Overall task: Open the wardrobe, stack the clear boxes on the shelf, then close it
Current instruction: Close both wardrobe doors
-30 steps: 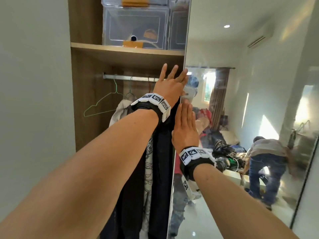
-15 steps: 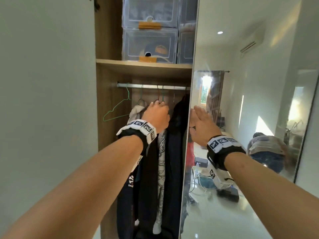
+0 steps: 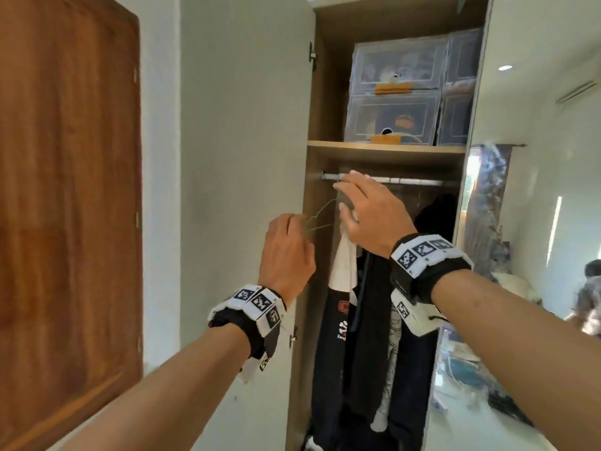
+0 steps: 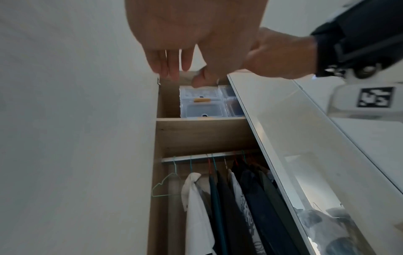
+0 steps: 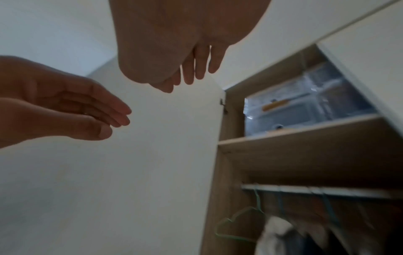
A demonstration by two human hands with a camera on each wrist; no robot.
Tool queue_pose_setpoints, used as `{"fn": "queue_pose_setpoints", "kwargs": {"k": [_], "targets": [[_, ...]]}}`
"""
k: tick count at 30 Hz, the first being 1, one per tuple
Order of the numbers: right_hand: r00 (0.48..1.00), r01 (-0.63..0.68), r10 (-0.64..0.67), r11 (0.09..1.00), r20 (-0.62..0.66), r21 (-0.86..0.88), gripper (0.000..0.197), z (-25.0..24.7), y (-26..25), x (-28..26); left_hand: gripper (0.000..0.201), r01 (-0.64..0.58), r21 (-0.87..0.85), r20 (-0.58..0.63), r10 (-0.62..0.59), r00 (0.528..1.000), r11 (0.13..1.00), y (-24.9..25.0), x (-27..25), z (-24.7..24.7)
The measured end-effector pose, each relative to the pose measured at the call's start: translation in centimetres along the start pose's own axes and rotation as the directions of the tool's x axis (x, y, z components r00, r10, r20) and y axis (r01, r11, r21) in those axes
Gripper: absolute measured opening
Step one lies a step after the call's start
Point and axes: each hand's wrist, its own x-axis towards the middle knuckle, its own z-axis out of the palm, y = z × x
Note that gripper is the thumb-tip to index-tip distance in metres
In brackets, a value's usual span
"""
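Note:
The wardrobe stands open. Clear boxes (image 3: 395, 92) are stacked two high on its wooden shelf (image 3: 383, 148), each with an orange handle; more boxes (image 3: 455, 118) to the right are partly hidden by the mirrored door (image 3: 536, 206). The boxes (image 4: 202, 103) also show in the left wrist view, and the boxes (image 5: 305, 103) look blurred in the right wrist view. My left hand (image 3: 292, 226) hovers by the edge of the white left door (image 3: 244, 157), fingers relaxed, holding nothing. My right hand (image 3: 346, 200) is raised before the rail with straight fingers, empty. The left hand (image 5: 117, 117) shows its relaxed fingers.
Below the shelf, a metal rail (image 3: 409, 181) carries dark and white clothes (image 3: 374, 320) and a bare green wire hanger (image 3: 322, 216). A brown wooden room door (image 3: 65, 206) is at the far left. The mirror reflects a person (image 3: 588, 294) and clutter.
Both hands have come off the mirrored door's edge and moved left toward the white door. The view has pulled back and turned left, now showing the boxes in full.

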Motion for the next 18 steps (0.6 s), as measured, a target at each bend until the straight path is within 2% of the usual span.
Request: {"fn": "queue_pose_setpoints", "kwargs": {"k": [2,3,5,6,7,9,11,13,15,16,18], "targets": [[0.988,0.138,-0.135,0.99,-0.078,0.023,0.039,0.1,-3.6,2.5,0.042,-0.024,0.009,-0.153,0.025,0.988,1.0,-1.2,-1.2,-3.0],[0.974,0.207,-0.204,0.978,-0.098,0.019,0.038,0.1,-5.2,3.8,0.045,0.006,-0.008,-0.246,-0.008,0.969,1.0,-2.0,-1.5,-4.3],[0.939,0.324,-0.321,0.946,-0.122,0.001,0.037,0.4,-8.4,6.2,0.051,0.144,-0.035,-0.397,-0.146,0.906,0.989,-4.0,-1.6,-6.9],[0.923,0.366,-0.364,0.931,-0.123,-0.002,0.037,0.6,-9.9,7.4,0.054,0.224,-0.037,-0.429,-0.218,0.877,0.974,-5.2,-1.5,-7.9],[0.911,0.399,-0.397,0.917,-0.115,-0.005,0.038,0.8,-11.3,8.4,0.056,0.297,-0.031,-0.418,-0.282,0.863,0.954,-6.2,-1.4,-8.8],[0.89,0.451,-0.451,0.892,-0.067,-0.023,0.042,1.1,-13.8,10.2,0.053,0.389,-0.039,-0.302,-0.382,0.873,0.92,-8.1,-1.5,-9.6],[0.877,0.48,-0.479,0.875,0.038,-0.062,0.047,1.3,-15.9,11.6,0.04,0.388,-0.091,-0.191,-0.399,0.897,0.917,-9.3,-1.9,-10.1],[0.867,0.491,-0.467,0.86,0.173,-0.138,0.048,1.7,-17.2,12.6,0.022,0.342,-0.145,-0.223,-0.367,0.903,0.929,-9.7,-2.3,-10.8],[0.859,0.491,-0.427,0.842,0.282,-0.223,0.048,2.1,-17.6,12.9,0.014,0.34,-0.24,-0.252,-0.396,0.883,0.909,-9.6,-2.4,-11.7],[0.859,0.49,-0.419,0.84,0.292,-0.235,0.048,2.3,-17.6,13.0,0.015,0.359,-0.311,-0.239,-0.438,0.866,0.88,-9.5,-2.3,-12.0],[0.864,0.495,-0.454,0.846,0.218,-0.2,0.043,2.4,-16.9,12.7,0.02,0.393,-0.456,-0.19,-0.519,0.834,0.799,-9.3,-2.2,-12.4]]}}
